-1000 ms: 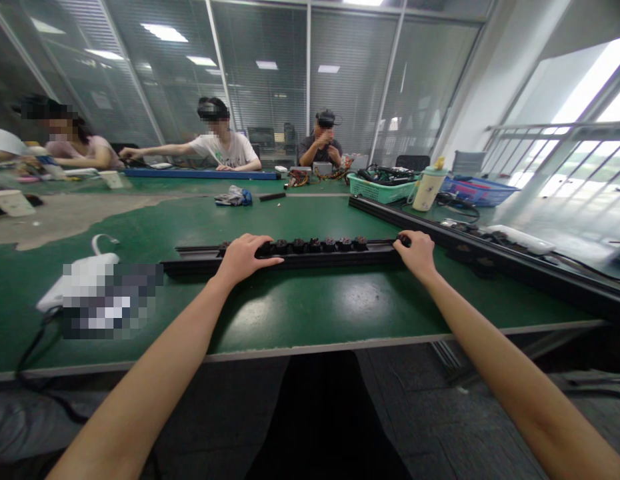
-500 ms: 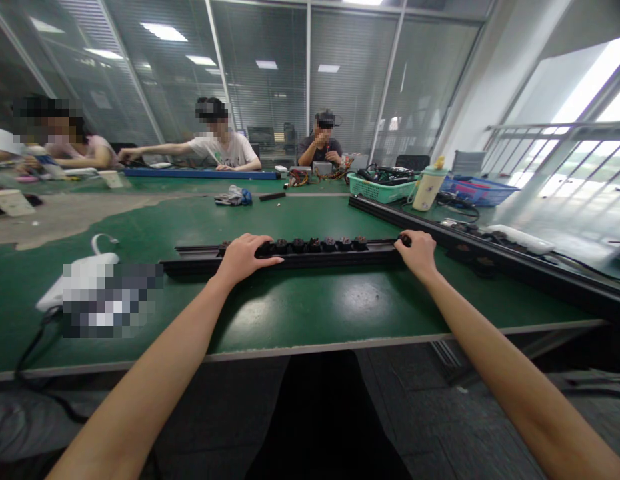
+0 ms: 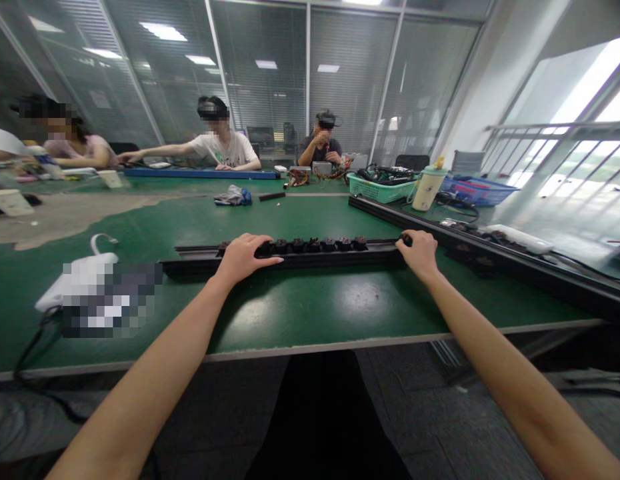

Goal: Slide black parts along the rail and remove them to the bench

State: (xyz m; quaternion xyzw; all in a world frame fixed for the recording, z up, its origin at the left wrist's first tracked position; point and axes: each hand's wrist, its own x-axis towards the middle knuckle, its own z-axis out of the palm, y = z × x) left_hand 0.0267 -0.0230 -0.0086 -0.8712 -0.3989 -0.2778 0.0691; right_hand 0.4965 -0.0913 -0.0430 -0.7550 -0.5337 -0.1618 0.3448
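Black rail (image 3: 335, 260): looks stiff (maybe slick); hold ends.
Left grip (image 3: 244, 259): clasps rail.
Right grip (image 3: 420, 252): pinches dark bit (image 3: 405, 239).

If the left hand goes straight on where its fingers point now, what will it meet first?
Likely the nearest small black part along the black rail, just beyond the fingers; depth is unclear.

The green desk (image 3: 300, 320) carries a black rail (image 3: 330, 259), a longer black bar (image 3: 385, 213), a green basket (image 3: 383, 191) and a tumbler (image 3: 427, 192).
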